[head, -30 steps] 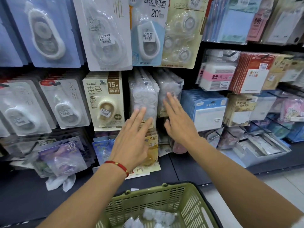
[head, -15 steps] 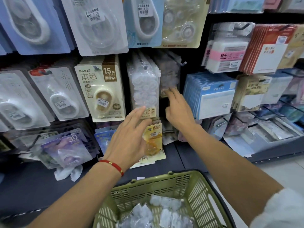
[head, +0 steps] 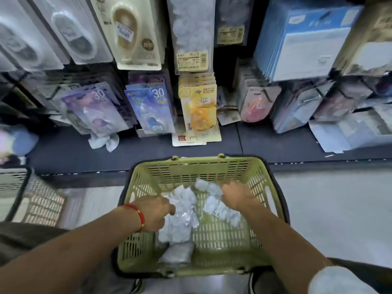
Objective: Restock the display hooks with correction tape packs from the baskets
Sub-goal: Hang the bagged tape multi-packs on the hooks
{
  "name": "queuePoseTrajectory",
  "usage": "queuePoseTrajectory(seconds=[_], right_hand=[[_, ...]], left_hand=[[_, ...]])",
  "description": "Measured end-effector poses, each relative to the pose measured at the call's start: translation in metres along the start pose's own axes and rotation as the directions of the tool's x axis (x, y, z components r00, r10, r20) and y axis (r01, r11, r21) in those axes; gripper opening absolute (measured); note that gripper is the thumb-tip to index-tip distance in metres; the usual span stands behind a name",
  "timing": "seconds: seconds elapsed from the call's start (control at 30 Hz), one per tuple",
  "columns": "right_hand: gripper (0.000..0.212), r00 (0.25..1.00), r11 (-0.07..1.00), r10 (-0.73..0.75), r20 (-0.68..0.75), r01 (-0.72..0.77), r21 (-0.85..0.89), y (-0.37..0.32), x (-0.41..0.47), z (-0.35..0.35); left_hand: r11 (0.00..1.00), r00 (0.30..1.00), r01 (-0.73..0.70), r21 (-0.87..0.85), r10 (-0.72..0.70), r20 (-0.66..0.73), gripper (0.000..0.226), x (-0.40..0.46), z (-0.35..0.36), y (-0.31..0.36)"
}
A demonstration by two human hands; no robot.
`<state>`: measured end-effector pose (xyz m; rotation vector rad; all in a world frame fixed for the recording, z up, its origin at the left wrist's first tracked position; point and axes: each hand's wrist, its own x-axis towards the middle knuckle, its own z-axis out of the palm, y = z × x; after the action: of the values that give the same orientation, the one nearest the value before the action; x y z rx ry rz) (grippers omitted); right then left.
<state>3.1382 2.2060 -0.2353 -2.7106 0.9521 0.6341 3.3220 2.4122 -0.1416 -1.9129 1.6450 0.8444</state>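
A green plastic basket [head: 198, 161] stands on the floor below me, with several clear correction tape packs [head: 183, 222] lying in it. My left hand [head: 153, 215], a red bracelet at its wrist, reaches into the basket, and its fingers curl over the left pile of packs. My right hand [head: 236, 197] is in the basket too, its curled fingers gripping packs near the far right; the fingertips are hidden. On the hooks above hangs a row of matching clear packs [head: 192, 28], with a darker, thinner row [head: 231, 20] to its right.
Other hanging packs fill the display: cream [head: 133, 32], purple [head: 99, 111], blue [head: 154, 109], yellow [head: 198, 109]. A dark base shelf [head: 70, 151] juts out between display and basket. A second, pale basket [head: 40, 200] stands at left. Grey floor [head: 339, 209] lies right.
Both hands have dropped from the hanging packs on the display down into the green basket, and my view has tilted downward with them.
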Motion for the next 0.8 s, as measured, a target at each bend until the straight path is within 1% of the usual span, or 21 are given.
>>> queuePoseTrajectory(seconds=[0.07,0.1,0.17,0.23,0.3,0.33,0.37,0.43,0.47,0.5,0.53,0.57,0.6,0.63,0.67,0.7,0.73,0.77,0.8], right_hand=[[0.048,0.996,0.996,0.084,-0.013,-0.084,0.039,0.002,0.008,0.03],[0.051,0.992,0.989,0.121,-0.025,-0.119,0.089,0.002,0.011,0.04],[0.047,0.981,0.961,0.191,-0.045,-0.178,0.212,0.003,0.018,0.055],[0.039,0.969,0.919,0.24,-0.064,-0.205,0.336,0.001,0.018,0.062],[0.035,0.967,0.853,0.251,-0.053,-0.195,0.484,0.003,0.011,0.067],[0.032,0.969,0.809,0.243,-0.052,-0.172,0.562,0.006,0.007,0.066],[0.029,0.97,0.737,0.233,-0.067,-0.132,0.663,0.011,0.001,0.063],[0.026,0.969,0.615,0.173,-0.173,0.031,0.788,0.022,-0.013,0.053],[0.026,0.974,0.566,0.113,-0.198,0.101,0.818,0.024,-0.019,0.045],[0.029,0.979,0.51,0.051,-0.199,0.146,0.848,0.025,-0.022,0.037],[0.032,0.984,0.432,0.003,-0.177,0.159,0.888,0.022,-0.024,0.027],[0.035,0.987,0.325,-0.035,-0.158,0.16,0.932,0.016,-0.024,0.02],[0.035,0.987,0.223,-0.074,-0.144,0.157,0.962,0.009,-0.024,0.012],[0.035,0.983,0.151,-0.116,-0.14,0.156,0.976,0.001,-0.022,0.006],[0.036,0.977,0.117,-0.156,-0.144,0.163,0.98,-0.008,-0.021,0.003],[0.036,0.973,0.12,-0.18,-0.148,0.171,0.978,-0.016,-0.018,0.003],[0.038,0.974,0.164,-0.174,-0.145,0.174,0.971,-0.021,-0.014,0.006],[0.042,0.982,0.269,-0.13,-0.136,0.167,0.949,-0.023,-0.008,0.011],[0.047,0.99,0.423,-0.058,-0.125,0.138,0.895,-0.02,0.0,0.02]], left_hand=[[0.991,0.999,0.036,-0.127,-0.037,-0.002,0.047,0.0,0.02,0.01],[0.979,0.998,0.056,-0.194,-0.061,-0.019,0.045,0.001,0.028,0.016],[0.945,0.991,0.09,-0.313,-0.116,-0.067,0.042,0.002,0.041,0.024],[0.918,0.984,0.092,-0.387,-0.144,-0.109,0.039,0.005,0.047,0.028],[0.874,0.968,0.086,-0.479,-0.187,-0.168,0.038,0.009,0.045,0.028],[0.833,0.948,0.082,-0.547,-0.235,-0.216,0.037,0.013,0.042,0.027],[0.781,0.914,0.071,-0.621,-0.299,-0.272,0.036,0.016,0.037,0.026],[0.65,0.823,0.023,-0.76,-0.443,-0.354,0.034,0.025,0.025,0.025],[0.58,0.786,-0.011,-0.814,-0.499,-0.366,0.033,0.029,0.02,0.025],[0.508,0.777,-0.037,-0.861,-0.528,-0.344,0.034,0.033,0.015,0.024],[0.42,0.811,-0.034,-0.907,-0.518,-0.271,0.038,0.037,0.01,0.023],[0.292,0.877,-0.002,-0.956,-0.459,-0.142,0.043,0.039,0.008,0.022],[0.12,0.942,0.058,-0.991,-0.336,0.015,0.047,0.04,0.006,0.023],[-0.039,0.974,0.143,-0.989,-0.17,0.148,0.048,0.039,0.007,0.023],[-0.137,0.978,0.2,-0.97,-0.025,0.205,0.046,0.039,0.01,0.024],[-0.197,0.978,0.21,-0.958,0.051,0.204,0.043,0.039,0.015,0.024],[-0.246,0.979,0.203,-0.948,0.053,0.196,0.039,0.041,0.02,0.023],[-0.302,0.981,0.186,-0.935,0.008,0.193,0.036,0.042,0.026,0.022],[-0.352,0.978,0.162,-0.922,-0.064,0.197,0.038,0.042,0.031,0.02]])
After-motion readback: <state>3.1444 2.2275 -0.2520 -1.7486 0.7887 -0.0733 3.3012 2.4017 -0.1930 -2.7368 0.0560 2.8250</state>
